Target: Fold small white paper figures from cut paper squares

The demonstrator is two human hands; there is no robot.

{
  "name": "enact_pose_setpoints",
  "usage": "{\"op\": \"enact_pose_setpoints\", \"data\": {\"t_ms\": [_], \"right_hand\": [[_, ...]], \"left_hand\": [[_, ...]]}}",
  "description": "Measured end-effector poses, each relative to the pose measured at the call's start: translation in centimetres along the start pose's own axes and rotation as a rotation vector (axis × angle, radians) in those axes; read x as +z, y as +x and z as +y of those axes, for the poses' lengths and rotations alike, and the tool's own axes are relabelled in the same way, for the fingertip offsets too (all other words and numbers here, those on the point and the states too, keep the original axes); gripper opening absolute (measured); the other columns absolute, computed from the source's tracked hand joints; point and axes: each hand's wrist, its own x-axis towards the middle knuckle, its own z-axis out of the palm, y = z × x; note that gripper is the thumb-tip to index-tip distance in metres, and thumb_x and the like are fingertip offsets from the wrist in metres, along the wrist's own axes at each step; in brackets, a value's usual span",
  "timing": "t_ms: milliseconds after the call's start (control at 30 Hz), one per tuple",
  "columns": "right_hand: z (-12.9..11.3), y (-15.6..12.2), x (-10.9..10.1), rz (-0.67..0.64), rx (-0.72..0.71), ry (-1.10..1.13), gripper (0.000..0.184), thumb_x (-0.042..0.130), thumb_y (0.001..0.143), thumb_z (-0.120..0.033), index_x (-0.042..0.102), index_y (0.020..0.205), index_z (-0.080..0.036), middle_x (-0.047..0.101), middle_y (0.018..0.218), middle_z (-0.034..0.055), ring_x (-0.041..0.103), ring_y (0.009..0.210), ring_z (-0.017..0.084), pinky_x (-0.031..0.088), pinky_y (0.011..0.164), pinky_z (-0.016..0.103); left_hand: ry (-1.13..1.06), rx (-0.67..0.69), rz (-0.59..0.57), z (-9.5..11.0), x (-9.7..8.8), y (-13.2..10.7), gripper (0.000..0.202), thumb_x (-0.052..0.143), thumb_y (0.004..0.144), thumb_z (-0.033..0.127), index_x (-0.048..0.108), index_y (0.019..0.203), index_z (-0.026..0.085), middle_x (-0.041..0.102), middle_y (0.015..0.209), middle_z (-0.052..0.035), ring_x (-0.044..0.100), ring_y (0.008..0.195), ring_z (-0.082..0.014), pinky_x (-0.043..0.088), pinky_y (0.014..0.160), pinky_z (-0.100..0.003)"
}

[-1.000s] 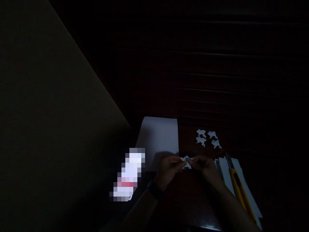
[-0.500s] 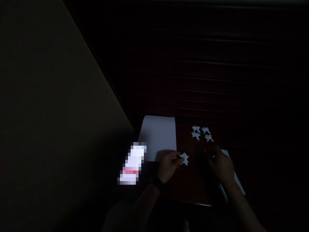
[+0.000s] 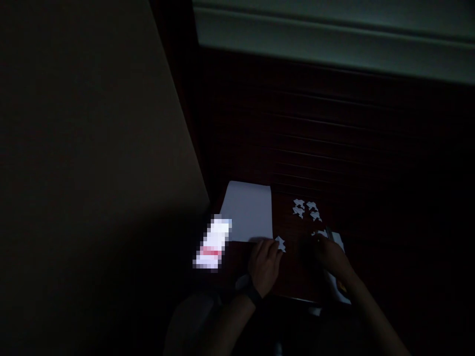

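In the dim light, my left hand (image 3: 263,264) rests at the table's near side with its fingers curled. Its fingertips hold the edge of a small white folded paper figure (image 3: 281,244), whose pointed end shows beyond them. My right hand (image 3: 332,256) is over white paper (image 3: 338,238) on the right, fingers closed. A dark narrow shape shows just beyond that hand, too dim to name. What the right fingers grip cannot be made out. Several similar folded paper figures (image 3: 315,216) lie in a cluster beyond both hands.
A large white sheet (image 3: 248,210) lies at the left of the dark table (image 3: 295,277). A bright phone-like screen (image 3: 213,242), blurred out, overlaps its left side. An orange object (image 3: 341,287) is below my right wrist. A plain wall (image 3: 92,148) rises on the left.
The view has tilted up and shifted. My left hand has turned from a side pinch to lying over the figure's edge. My right hand has moved left and down onto the white paper.
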Motion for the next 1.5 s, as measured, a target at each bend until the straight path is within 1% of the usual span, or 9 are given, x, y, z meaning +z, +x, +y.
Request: {"op": "enact_pose_setpoints", "data": {"t_ms": [167,233,333,467,633,700,867,1067,1500], "right_hand": [[-0.3,0.5,-0.5,0.01,-0.03,1.018,0.034,0.038,0.084,-0.034,0.057,0.104,-0.016,0.065,0.094,0.0124,0.063,0.082,0.025,0.046,0.068,0.034],[-0.7,0.9,-0.1,0.002,-0.02,1.181,0.03,0.046,0.081,-0.033,0.055,0.106,-0.02,0.065,0.092,0.0103,0.063,0.08,0.024,0.046,0.069,0.034],[-2.2,1.9,1.4,0.021,-0.017,1.273,0.029,0.064,0.071,-0.029,0.053,0.098,-0.024,0.064,0.085,0.0043,0.06,0.073,0.02,0.045,0.064,0.031],[-4.7,3.2,4.0,0.018,0.008,1.242,0.018,0.056,0.081,-0.037,0.055,0.089,-0.021,0.058,0.064,-0.0005,0.053,0.057,0.015,0.041,0.054,0.026],[-5.9,3.8,6.4,0.257,-0.019,0.89,0.026,0.048,0.086,-0.039,0.051,0.071,-0.019,0.051,0.06,-0.002,0.047,0.055,0.013,0.036,0.051,0.023],[-5.8,3.9,6.8,0.316,-0.034,0.768,0.026,0.046,0.087,-0.038,0.05,0.07,-0.019,0.05,0.06,-0.0023,0.047,0.054,0.013,0.036,0.052,0.024],[-5.6,4.4,7.0,0.363,-0.083,0.67,0.02,0.048,0.087,-0.037,0.054,0.084,-0.018,0.059,0.073,0.002,0.056,0.067,0.017,0.041,0.062,0.026],[-5.8,4.4,7.0,0.297,-0.137,0.499,0.034,0.042,0.09,-0.035,0.05,0.062,-0.018,0.053,0.055,-0.0012,0.051,0.05,0.013,0.035,0.05,0.024],[-5.6,4.3,7.6,0.341,-0.271,0.309,0.033,0.04,0.091,-0.03,0.044,0.06,-0.019,0.048,0.052,-0.0019,0.047,0.047,0.012,0.03,0.05,0.026]], "left_hand": [[0.127,0.094,-0.075,1.5,1.6,-0.9,0.04,0.045,0.087,0.03,0.048,0.122,0.012,0.049,0.128,-0.0142,0.04,0.12,-0.028,0.033,0.097,-0.045],[0.167,0.097,-0.086,1.6,2.3,-1.1,0.042,0.043,0.088,0.031,0.046,0.125,0.01,0.047,0.131,-0.015,0.039,0.121,-0.0283,0.032,0.098,-0.045],[0.228,0.115,-0.099,1.6,2.8,-1.3,0.043,0.038,0.09,0.032,0.046,0.126,0.01,0.045,0.133,-0.0142,0.037,0.123,-0.0273,0.032,0.098,-0.045],[0.306,0.149,-0.148,1.5,2.7,-1.2,0.045,0.034,0.091,0.034,0.046,0.126,0.009,0.043,0.135,-0.0129,0.035,0.124,-0.0261,0.031,0.099,-0.043],[0.328,0.14,-0.185,1.5,2.7,-1.1,0.043,0.033,0.091,0.034,0.049,0.124,0.01,0.046,0.132,-0.0119,0.033,0.126,-0.0259,0.028,0.101,-0.043],[0.319,0.136,-0.196,1.4,2.8,-1.1,0.042,0.034,0.091,0.033,0.051,0.122,0.011,0.047,0.131,-0.0114,0.033,0.126,-0.0259,0.027,0.102,-0.044],[0.296,0.124,-0.212,1.2,3.1,-1.0,0.04,0.035,0.09,0.032,0.052,0.12,0.011,0.048,0.131,-0.0111,0.032,0.126,-0.026,0.025,0.103,-0.045],[0.273,0.121,-0.239,1.2,3.1,-0.7,0.037,0.036,0.09,0.03,0.054,0.118,0.013,0.048,0.13,-0.0105,0.031,0.127,-0.0259,0.023,0.103,-0.046],[0.235,0.115,-0.232,1.1,3.2,-0.8,0.031,0.041,0.087,0.026,0.058,0.11,0.014,0.053,0.121,-0.0111,0.035,0.123,-0.0281,0.024,0.102,-0.048]]}}
